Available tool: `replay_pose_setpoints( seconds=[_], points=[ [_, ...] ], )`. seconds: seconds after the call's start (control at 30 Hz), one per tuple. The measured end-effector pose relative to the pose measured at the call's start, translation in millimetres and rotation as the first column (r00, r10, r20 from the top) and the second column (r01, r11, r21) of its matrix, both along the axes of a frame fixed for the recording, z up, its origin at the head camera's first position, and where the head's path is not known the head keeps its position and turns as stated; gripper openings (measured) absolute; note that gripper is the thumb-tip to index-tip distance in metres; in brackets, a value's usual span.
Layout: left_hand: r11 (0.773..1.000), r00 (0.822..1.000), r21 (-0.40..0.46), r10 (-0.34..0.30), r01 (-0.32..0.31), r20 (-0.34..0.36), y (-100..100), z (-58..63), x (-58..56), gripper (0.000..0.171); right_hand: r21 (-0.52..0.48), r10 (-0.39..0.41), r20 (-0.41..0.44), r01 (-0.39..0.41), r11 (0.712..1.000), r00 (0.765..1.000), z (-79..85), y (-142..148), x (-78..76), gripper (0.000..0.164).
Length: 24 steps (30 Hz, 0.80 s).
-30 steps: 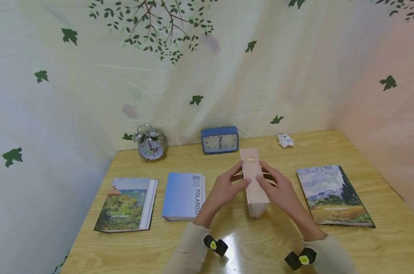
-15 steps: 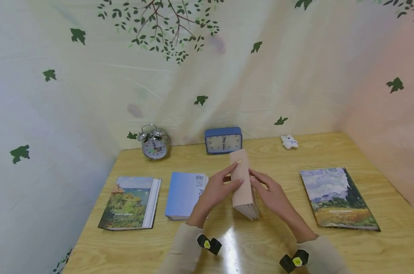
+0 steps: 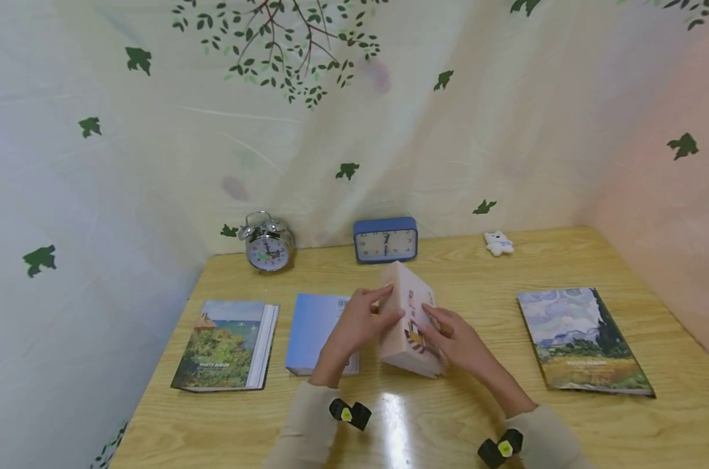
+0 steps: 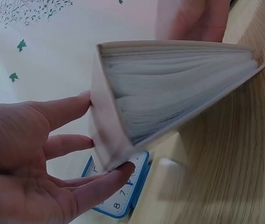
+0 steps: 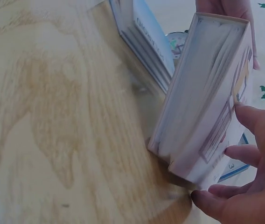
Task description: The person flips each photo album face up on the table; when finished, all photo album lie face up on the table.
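A thick pale pink photo album (image 3: 403, 312) leans between both hands at the middle of the wooden table. Its spine is raised toward the left, and its printed cover faces up and right. Thumb and fingertips of my left hand (image 3: 360, 320) grip the spine; in the left wrist view, one finger of that hand (image 4: 25, 154) reaches round the spine's lower corner. My right hand (image 3: 455, 335) touches the printed cover with thumb and fingertips. Seen from the right wrist, its fingers (image 5: 258, 119) are spread along the cover, and the page edges of the album (image 5: 193, 88) face the camera.
A blue Polaroid album (image 3: 310, 335) lies just left of the left hand, partly behind it. Further left is a garden-picture photo album (image 3: 222, 348); a landscape one (image 3: 583, 339) lies right. Along the back stand a silver alarm clock (image 3: 268, 251), a blue clock (image 3: 386, 241) and a white bear figure (image 3: 498, 243).
The pink album has moved left and turned from spine up to tilted, bringing its printed cover into view. Both hands moved left with it; the right hand's fingers now lie on the cover.
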<state>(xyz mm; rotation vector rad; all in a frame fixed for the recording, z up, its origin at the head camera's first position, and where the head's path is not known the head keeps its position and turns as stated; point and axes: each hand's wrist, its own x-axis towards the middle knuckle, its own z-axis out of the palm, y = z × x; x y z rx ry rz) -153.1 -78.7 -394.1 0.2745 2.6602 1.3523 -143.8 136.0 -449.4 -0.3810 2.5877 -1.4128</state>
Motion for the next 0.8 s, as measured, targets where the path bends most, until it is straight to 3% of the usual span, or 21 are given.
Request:
replay_pose_setpoints(
  seconds=[0.13, 0.4, 0.63, 0.8],
  points=[
    [1.0, 0.999, -0.005, -0.01, 0.011, 0.053, -5.1, -2.9, -0.9, 0.059, 0.038, 0.0, 0.032, -0.001, 0.999, 1.0, -4.0, 1.5, -0.7, 0.063],
    [0.996, 0.981, 0.089, -0.013, -0.005, 0.195, -5.7, -16.1, 2.3, 0.06, 0.149, -0.033, 0.063, 0.024, 0.989, 0.997, -6.1, 5.7, -1.0, 0.074],
    [0.998, 0.975, 0.044, 0.031, -0.041, 0.221, -0.4, -28.6, 4.3, 0.057, 0.219, -0.053, 0.041, 0.042, 0.975, 0.998, -10.9, 6.5, -2.2, 0.077],
    [0.999, 0.979, 0.038, 0.021, -0.029, 0.202, 0.2, -33.5, 4.9, 0.058, 0.228, -0.064, -0.006, 0.063, 0.972, 0.998, -13.5, 5.5, -1.3, 0.074]
  ],
)
